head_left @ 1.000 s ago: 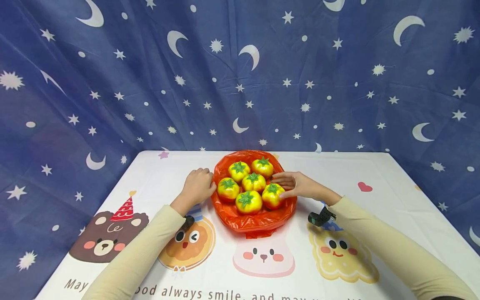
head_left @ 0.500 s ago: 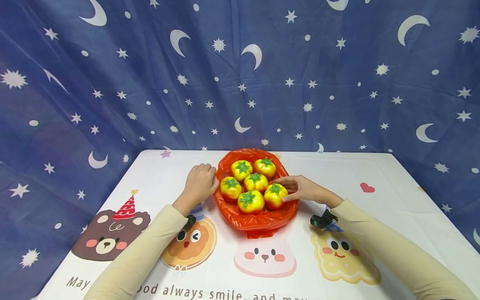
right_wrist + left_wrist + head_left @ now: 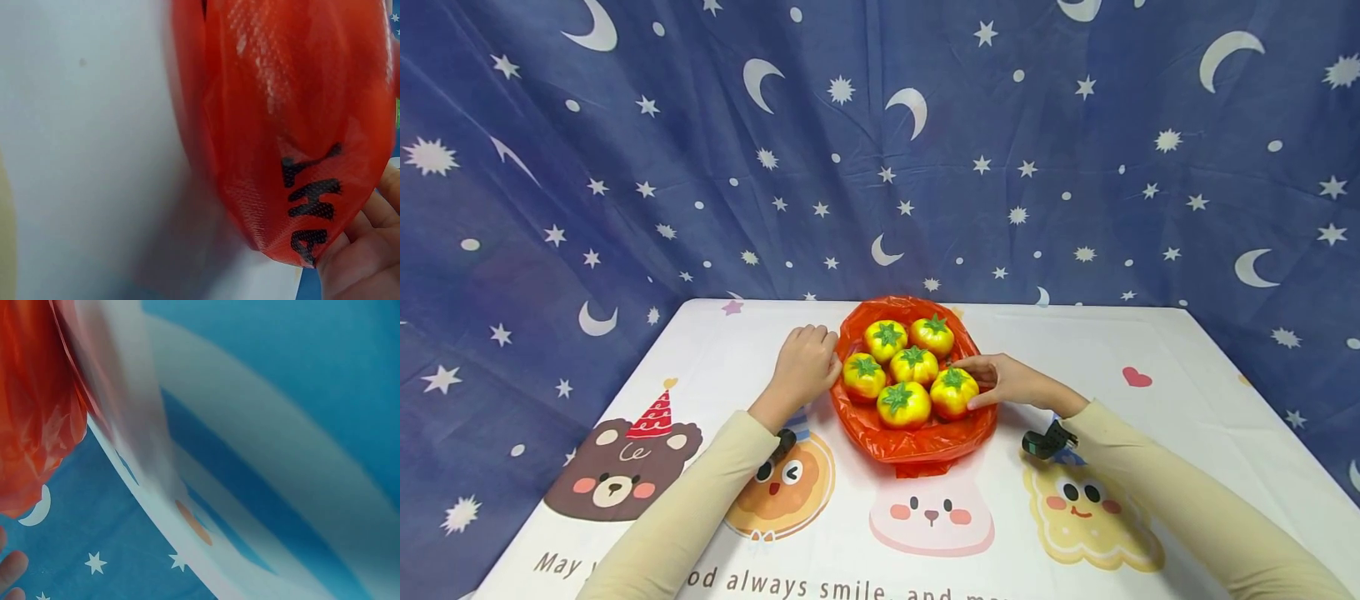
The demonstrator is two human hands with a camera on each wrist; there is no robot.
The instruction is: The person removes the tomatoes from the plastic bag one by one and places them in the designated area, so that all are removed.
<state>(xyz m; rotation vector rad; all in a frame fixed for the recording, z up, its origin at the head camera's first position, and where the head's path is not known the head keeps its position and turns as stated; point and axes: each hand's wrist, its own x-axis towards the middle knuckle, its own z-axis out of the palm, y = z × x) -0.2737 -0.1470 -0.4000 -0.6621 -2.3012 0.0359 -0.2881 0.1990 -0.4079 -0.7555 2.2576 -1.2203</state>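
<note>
A red plastic bag (image 3: 917,447), its mouth rolled down into a wide ring, stands on the table. Several yellow-red tomatoes (image 3: 903,405) with green star-shaped tops lie inside it. At the bag's left rim my left hand (image 3: 807,365) has curled fingers and seems to grip the plastic; its fingertips are mostly hidden in the head view. My right hand (image 3: 1011,381) reaches over the right rim. Its thumb and fingers curve round the front-right tomato (image 3: 954,393). In the right wrist view, the bag's side (image 3: 294,125) with black letters covers part of the fingers.
A white printed tablecloth (image 3: 760,321) covers the table, with cartoon faces such as a brown bear (image 3: 613,475). Behind the table's far edge hangs a blue curtain (image 3: 820,150) with moons and stars.
The right thumb has come down lower along the front-right tomato, and the right fingers have closed in round it. My left hand stays at the bag's left rim. The whole view has shifted slightly.
</note>
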